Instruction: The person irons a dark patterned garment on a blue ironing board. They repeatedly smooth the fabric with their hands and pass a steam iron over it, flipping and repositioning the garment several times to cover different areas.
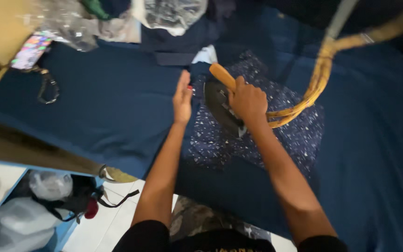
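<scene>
Forearms: both bare, reaching away from the camera out of dark short sleeves, over a dark blue cloth-covered surface (117,107)
Right hand (248,100): fingers wrapped tight round the tan wooden handle (222,74) of a dark iron (222,109); knuckles up, grip closed on the handle
Iron: sole down on the speckled navy fabric (285,130), directly under the right hand, nose pointing away from the person
Cord: braided yellowish cable (320,74) leaves just right of the right wrist, curves up and away beyond the hand
Left hand (183,95): flat and spread, fingers straight and together, palm resting on the cloth just left of the iron; holds nothing; whether it touches the iron, cannot tell
Speckled fabric: spreads beneath and to the right of the right hand, edge nearly under the left palm
Far left of left hand: phone with lit colourful screen (30,50), and a metal key ring (47,88) near it, both well apart from the hands
Beyond both hands: crumpled clear plastic bags (173,14) and folded dark garments (178,44)
Below left forearm: white plastic bags (50,184) on a lower shelf
</scene>
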Available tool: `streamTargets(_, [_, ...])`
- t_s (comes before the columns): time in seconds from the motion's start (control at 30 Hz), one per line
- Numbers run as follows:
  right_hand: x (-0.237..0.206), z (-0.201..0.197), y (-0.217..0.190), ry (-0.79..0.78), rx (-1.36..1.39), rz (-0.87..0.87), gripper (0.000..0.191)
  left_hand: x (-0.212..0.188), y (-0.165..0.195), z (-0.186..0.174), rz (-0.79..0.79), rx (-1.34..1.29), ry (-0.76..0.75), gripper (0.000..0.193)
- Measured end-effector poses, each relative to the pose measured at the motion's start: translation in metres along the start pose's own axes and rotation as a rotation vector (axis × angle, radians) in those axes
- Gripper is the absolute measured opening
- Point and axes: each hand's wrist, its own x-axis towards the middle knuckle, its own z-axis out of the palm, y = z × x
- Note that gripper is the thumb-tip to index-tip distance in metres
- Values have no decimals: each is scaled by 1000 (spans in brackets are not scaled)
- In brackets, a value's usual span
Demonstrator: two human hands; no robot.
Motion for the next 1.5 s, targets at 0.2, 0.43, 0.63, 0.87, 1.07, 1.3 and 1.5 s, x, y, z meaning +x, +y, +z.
streamTargets(0.2, [-1, -14, 34, -336, 90, -269, 36, -3, 12, 1, 40, 406, 18, 42])
streamTargets(0.43, [-62, -54, 91, -621, 117, -553, 29, -3, 8, 1, 120, 547, -91, 39])
streamTargets(0.63, [-94, -35, 66, -126, -49, -355, 36, 5, -15, -18, -121, -264, 133, 44])
streamTargets(0.87, [-63, -22, 22, -152, -25, -168, 33, -6, -13, -17, -244, -204, 191, 50])
streamTargets(1.07, [-70, -48, 44, -416, 22, -359, 36, -35, 13, 3, 185, 854, -228, 62])
streamTargets(1.3, [-124, -67, 107, -499, -82, -31, 38, -43, 21, 11, 157, 1194, -492, 41])
streamTargets(1.5, [-141, -55, 187, -172, -289, 196, 40, -46, 8, 4, 153, 1186, -485, 41])
